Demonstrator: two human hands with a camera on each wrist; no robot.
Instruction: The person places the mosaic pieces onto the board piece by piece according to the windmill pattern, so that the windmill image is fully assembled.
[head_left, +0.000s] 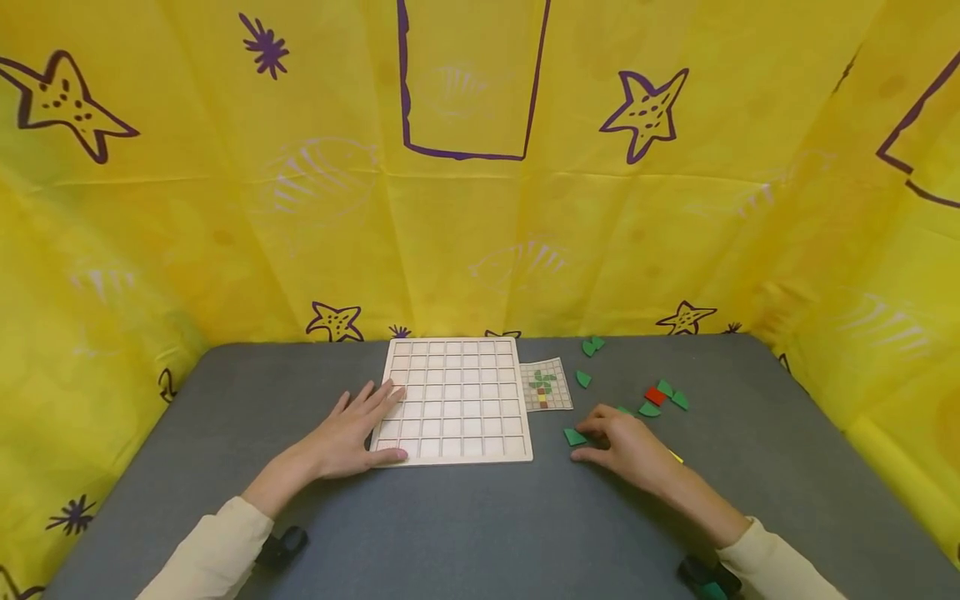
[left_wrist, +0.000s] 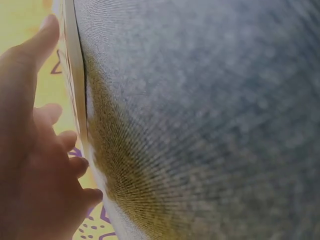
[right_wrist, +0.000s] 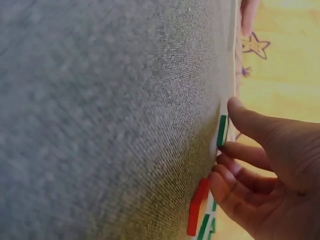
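My left hand (head_left: 352, 433) rests with fingers spread on the left edge of a pale wooden grid board (head_left: 457, 404). In the left wrist view, that hand (left_wrist: 35, 150) lies along the board's edge. My right hand (head_left: 626, 446) is low over the table, right of the board. Its thumb and index finger are apart, with a green quarter-round tile (head_left: 574, 437) at their tips. In the right wrist view, the tile (right_wrist: 222, 131) shows between thumb and index finger, the index fingertip right at its edge. A patterned card (head_left: 546, 385) lies against the board's right side.
Several more green tiles (head_left: 649, 409) lie to the right, around a red square tile (head_left: 656, 396). Another green tile (head_left: 583, 379) lies beyond the right hand. A yellow piece (head_left: 676, 456) is partly hidden by the right wrist. A yellow curtain (head_left: 465, 233) hangs behind the grey table (head_left: 480, 525).
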